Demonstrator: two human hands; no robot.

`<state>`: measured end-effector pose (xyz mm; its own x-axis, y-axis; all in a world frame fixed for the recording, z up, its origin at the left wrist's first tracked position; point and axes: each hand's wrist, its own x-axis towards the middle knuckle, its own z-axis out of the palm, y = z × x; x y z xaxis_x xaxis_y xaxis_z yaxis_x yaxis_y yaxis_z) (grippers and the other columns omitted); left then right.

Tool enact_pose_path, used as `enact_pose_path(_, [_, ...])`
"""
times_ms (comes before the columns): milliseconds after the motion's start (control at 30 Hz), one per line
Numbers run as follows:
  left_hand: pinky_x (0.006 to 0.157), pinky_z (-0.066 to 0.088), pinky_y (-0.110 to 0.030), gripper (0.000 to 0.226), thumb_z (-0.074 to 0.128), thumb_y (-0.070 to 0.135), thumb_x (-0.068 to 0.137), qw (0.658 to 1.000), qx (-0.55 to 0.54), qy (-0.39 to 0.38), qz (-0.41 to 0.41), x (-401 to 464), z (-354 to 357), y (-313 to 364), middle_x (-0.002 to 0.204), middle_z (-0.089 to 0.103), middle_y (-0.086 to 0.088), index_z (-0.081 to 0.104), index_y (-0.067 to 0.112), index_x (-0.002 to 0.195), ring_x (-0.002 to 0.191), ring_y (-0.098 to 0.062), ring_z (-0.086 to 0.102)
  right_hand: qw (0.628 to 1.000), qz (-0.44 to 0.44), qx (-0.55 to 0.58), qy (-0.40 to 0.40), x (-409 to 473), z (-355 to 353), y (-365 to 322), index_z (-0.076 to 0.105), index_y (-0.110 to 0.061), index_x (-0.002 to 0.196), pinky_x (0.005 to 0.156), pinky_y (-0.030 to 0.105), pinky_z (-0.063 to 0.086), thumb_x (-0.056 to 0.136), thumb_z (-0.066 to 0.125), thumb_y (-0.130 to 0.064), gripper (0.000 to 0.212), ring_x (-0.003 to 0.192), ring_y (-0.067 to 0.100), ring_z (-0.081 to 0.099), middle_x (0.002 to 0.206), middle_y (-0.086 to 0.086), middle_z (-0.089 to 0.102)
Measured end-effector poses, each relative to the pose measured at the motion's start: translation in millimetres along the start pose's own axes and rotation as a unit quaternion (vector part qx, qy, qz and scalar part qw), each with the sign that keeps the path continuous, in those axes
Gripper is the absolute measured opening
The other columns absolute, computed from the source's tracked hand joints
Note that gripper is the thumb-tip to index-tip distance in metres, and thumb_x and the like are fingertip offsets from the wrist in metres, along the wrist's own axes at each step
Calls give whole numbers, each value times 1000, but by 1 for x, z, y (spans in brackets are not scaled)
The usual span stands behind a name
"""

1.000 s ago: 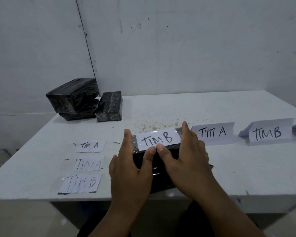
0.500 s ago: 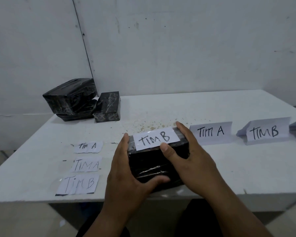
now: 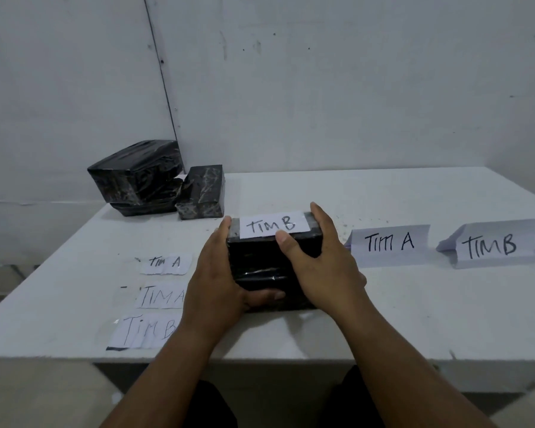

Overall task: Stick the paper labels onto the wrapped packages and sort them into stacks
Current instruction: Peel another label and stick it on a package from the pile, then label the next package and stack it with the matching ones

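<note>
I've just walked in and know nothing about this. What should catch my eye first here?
First, the black wrapped package at the table's near middle, gripped by the left hand and the right hand, with a white TIM B label on top. To its right stand folded signs, TIM A and TIM B; unlabelled black packages sit at the far left corner.

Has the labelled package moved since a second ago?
Yes. The TIM B package has risen and tilted up in both hands, its top edge now nearer the standing TIM A sign.
</note>
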<state>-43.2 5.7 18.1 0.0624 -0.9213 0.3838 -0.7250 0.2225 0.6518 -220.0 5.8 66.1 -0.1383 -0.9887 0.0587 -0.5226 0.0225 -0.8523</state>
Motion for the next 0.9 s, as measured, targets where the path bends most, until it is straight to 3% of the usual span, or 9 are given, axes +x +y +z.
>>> enact_pose_path(200, [120,30,-37,150,85,72,50,1000,15,-25,-6,28,-4,-11,168,20,5,-7,33,161,153,-14,20,1000,22,2,19,24,15,-9,7,-68,147,115,57,22,80,45,-88,79,143,26,41,156,-10,45])
enact_pose_path(367, [127,15,-42,147,68,88,53,996,29,-79,-5,24,-21,-9,171,0,11,-16,32,160,157,-8,0,993,-5,-75,90,20,15,-9,6,-45,159,119,61,13,83,45,-84,94,149,28,29,160,-2,39])
enact_pose_path(433, [127,17,-41,125,57,87,68,998,14,-63,-27,18,-42,-24,171,10,9,-3,31,163,156,-9,8,988,-34,-102,110,14,28,-15,1,-37,161,120,59,4,84,46,-82,100,154,26,16,165,1,29])
enact_pose_path(500, [121,29,-36,93,43,78,82,999,7,-17,-35,15,-63,-31,163,34,8,29,28,159,148,-8,30,977,-82,-110,161,7,26,-19,5,-32,162,120,58,3,86,49,-78,99,155,26,11,167,4,23])
enact_pose_path(567, [106,39,-27,63,44,63,91,998,41,31,-37,12,-87,-45,143,57,10,57,27,141,129,-5,50,956,-168,-109,214,-2,30,-27,23,-25,159,119,51,13,90,59,-66,88,150,30,21,162,7,31])
enact_pose_path(633, [96,45,-26,36,56,48,96,995,66,46,-55,6,-107,-65,123,68,12,69,27,124,113,-5,61,930,-273,-78,232,-10,37,-33,46,-16,148,110,33,24,91,68,-47,69,137,30,38,148,10,49])
enact_pose_path(700, [85,50,-24,17,64,39,96,993,67,31,-92,-3,-120,-84,107,72,16,74,31,107,97,1,64,901,-375,-56,210,-18,50,-39,61,-9,131,102,23,31,90,72,-28,47,121,27,50,129,12,60])
enact_pose_path(767, [78,51,-22,5,68,36,94,990,72,9,-122,-12,-127,-98,96,72,18,72,35,93,90,2,63,886,-436,-31,156,-23,66,-41,68,-6,117,95,21,40,90,72,-15,29,108,20,55,113,10,65])
enact_pose_path(900, [71,49,-25,11,72,42,89,986,51,9,-158,-26,-130,-116,87,71,18,71,34,82,85,-3,64,900,-435,-21,-1,-29,100,-33,72,-12,108,77,12,44,92,68,-7,17,85,3,56,99,-5,66])
